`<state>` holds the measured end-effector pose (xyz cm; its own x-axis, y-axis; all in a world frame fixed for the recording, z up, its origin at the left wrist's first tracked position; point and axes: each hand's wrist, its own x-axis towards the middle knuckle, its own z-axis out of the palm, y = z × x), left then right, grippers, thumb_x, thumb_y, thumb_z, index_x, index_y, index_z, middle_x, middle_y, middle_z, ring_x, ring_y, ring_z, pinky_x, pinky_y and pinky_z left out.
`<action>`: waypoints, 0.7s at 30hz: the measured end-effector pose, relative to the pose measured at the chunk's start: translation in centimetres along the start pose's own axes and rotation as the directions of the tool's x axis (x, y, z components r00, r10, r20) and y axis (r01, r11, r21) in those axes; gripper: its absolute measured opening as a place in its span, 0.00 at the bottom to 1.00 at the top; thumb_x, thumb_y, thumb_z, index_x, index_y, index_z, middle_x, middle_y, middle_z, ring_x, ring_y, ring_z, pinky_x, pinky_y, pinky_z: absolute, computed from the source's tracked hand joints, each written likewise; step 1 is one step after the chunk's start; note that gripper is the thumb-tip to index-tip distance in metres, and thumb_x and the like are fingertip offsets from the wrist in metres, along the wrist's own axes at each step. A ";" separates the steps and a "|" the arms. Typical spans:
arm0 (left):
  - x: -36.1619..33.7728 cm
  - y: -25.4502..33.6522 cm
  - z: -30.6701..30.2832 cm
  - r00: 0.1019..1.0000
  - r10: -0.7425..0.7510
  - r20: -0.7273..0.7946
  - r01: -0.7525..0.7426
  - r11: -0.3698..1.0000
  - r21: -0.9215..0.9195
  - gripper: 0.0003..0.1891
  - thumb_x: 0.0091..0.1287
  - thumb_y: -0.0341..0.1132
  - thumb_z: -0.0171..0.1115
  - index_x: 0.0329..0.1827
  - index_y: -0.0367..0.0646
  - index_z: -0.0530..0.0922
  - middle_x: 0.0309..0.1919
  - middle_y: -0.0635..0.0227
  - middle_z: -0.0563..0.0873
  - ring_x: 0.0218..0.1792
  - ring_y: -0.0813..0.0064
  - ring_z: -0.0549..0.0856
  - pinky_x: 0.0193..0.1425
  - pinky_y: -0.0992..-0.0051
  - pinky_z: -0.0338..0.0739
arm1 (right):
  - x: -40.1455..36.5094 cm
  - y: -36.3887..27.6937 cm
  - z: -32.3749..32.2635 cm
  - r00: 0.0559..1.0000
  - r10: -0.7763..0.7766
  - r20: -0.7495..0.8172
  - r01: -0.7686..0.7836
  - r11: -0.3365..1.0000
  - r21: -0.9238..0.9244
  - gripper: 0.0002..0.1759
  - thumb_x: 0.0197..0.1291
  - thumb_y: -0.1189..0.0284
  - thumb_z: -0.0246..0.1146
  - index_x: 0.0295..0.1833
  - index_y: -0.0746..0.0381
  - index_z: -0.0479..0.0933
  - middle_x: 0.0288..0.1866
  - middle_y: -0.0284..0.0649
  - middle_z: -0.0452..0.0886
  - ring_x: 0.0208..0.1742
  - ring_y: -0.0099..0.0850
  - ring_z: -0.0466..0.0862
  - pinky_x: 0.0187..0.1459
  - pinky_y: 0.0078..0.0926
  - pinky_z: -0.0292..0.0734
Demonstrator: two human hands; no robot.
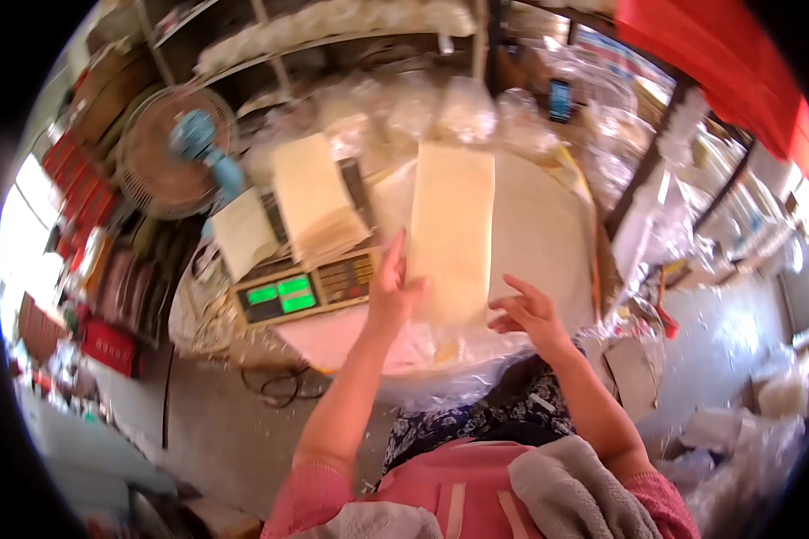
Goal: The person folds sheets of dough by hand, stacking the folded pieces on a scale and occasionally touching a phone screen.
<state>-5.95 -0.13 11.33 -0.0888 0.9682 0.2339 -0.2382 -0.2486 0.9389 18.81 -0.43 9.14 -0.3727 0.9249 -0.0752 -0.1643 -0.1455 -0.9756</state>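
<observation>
A long stack of pale yellow sheets (452, 234) lies lengthwise on the round covered table (544, 211) in front of me. My left hand (397, 289) is at the stack's left edge near its close end, index finger pointing up along the edge and thumb toward the sheets. On the other side my right hand (523, 312) hovers by the lower right corner, its fingers spread and slightly bent. To the left stands a digital scale (346, 278) with green lit displays. A second stack of similar sheets (319, 198) rests on it, beside a shorter pale piece (244, 232).
A fan (178, 148) with a blue hub stands at the left. Clear plastic bags (467, 110) line the table's back edge, with a phone (560, 101) upright among them. Clear plastic wrap (449, 382) hangs over the front edge. A red cloth (719, 63) hangs at upper right.
</observation>
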 end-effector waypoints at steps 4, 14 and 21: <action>4.8 7.3 -5.3 0.944 0.217 -0.249 -0.184 0.972 0.148 0.41 0.53 0.18 0.60 0.73 0.38 0.55 0.63 0.58 0.73 0.55 0.71 0.78 0.58 0.74 0.76 | -1.7 2.6 -3.2 0.996 0.080 0.034 -0.068 0.964 -0.258 0.25 0.67 0.75 0.56 0.68 0.67 0.61 0.45 0.48 0.82 0.39 0.32 0.85 0.40 0.24 0.82; 13.2 5.3 -19.8 0.869 -0.009 -0.495 0.149 0.958 0.245 0.38 0.54 0.20 0.60 0.70 0.28 0.57 0.60 0.53 0.74 0.54 0.66 0.78 0.57 0.72 0.74 | -6.6 6.9 -7.3 0.958 0.270 -0.093 -0.283 0.941 -0.186 0.20 0.66 0.74 0.56 0.62 0.68 0.69 0.43 0.45 0.83 0.37 0.30 0.85 0.39 0.23 0.80; 10.8 6.5 -19.6 0.877 0.099 -0.471 0.086 0.931 0.356 0.27 0.59 0.27 0.65 0.62 0.26 0.69 0.54 0.60 0.79 0.51 0.73 0.79 0.54 0.75 0.72 | -8.4 7.3 -8.3 0.989 -0.017 -0.147 -0.092 0.709 -0.699 0.15 0.61 0.73 0.58 0.52 0.67 0.76 0.41 0.42 0.83 0.38 0.34 0.85 0.40 0.30 0.78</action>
<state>-27.37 8.18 15.01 -0.5570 0.8109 0.1794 0.1148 -0.1387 0.9837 28.27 -6.32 0.96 -0.2312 0.9689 -0.0878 0.5561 0.0575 -0.8291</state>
